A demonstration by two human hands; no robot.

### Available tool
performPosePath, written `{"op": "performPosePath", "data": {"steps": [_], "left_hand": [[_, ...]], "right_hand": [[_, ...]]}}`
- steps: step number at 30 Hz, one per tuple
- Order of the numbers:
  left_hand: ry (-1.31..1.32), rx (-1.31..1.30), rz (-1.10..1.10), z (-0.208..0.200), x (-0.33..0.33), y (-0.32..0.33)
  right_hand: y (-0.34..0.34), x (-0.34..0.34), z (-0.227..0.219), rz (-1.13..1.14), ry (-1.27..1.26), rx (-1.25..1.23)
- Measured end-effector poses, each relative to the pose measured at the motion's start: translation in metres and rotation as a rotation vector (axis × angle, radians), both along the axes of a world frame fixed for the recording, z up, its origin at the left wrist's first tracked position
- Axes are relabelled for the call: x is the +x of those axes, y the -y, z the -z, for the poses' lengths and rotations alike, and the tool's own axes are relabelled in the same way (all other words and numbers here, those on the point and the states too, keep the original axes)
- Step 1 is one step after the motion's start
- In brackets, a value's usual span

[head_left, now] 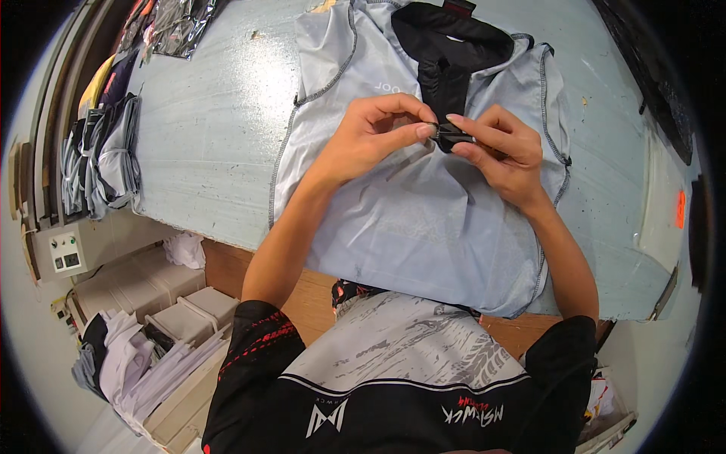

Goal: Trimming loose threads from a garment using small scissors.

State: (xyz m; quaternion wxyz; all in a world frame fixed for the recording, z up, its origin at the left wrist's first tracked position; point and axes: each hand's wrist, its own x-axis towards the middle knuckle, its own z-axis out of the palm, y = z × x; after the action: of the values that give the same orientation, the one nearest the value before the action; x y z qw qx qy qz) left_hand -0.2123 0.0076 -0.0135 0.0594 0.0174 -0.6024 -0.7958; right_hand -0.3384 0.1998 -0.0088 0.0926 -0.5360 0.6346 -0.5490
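Note:
A light grey shirt (408,197) lies inside out on the table, its black collar (484,47) at the far end. A black placket (444,94) runs down from the collar, and both hands meet at its lower end. My left hand (378,135) is closed, thumb and forefinger pinching the dark fabric edge there. Between the thumb and fingers of my right hand (503,147) is a small dark slim tool (456,137), its tip close to the left fingertips. It looks like thread snips, but it is mostly covered by the fingers.
Folded garments (102,155) are stacked at the table's left edge, with plastic-wrapped pieces (181,26) beyond. Below left, pale cloth pieces (128,356) lie by boxes (197,314). A switch box (66,253) is fixed under the left edge. The pale blue table (212,136) extends around the shirt.

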Motion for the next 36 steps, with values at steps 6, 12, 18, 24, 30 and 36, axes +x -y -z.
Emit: {"op": "performPosePath", "data": {"steps": [6,12,18,24,30,36], "left_hand": [[0.007,-0.027,0.003,0.0006,0.0002,0.0006],[0.007,-0.037,0.004,-0.0001,0.0004,0.0011],[0.003,-0.034,0.006,0.0002,0.0008,0.0015],[-0.033,-0.036,0.003,-0.001,0.0,0.001],[-0.039,-0.014,0.017,-0.0019,0.0004,0.0018],[-0.066,-0.005,0.021,-0.0017,-0.0008,0.0012]], "right_hand": [[0.0023,-0.0014,0.0037,0.0,-0.023,-0.038],[0.0012,-0.0019,0.0026,0.04,0.085,-0.04],[-0.0006,-0.0034,0.0046,-0.009,0.047,-0.007],[-0.0001,-0.0035,0.0051,-0.07,0.093,0.026],[0.0013,-0.0028,0.0048,-0.097,0.131,0.035],[0.0004,-0.0051,0.0088,-0.112,0.235,0.029]]}}
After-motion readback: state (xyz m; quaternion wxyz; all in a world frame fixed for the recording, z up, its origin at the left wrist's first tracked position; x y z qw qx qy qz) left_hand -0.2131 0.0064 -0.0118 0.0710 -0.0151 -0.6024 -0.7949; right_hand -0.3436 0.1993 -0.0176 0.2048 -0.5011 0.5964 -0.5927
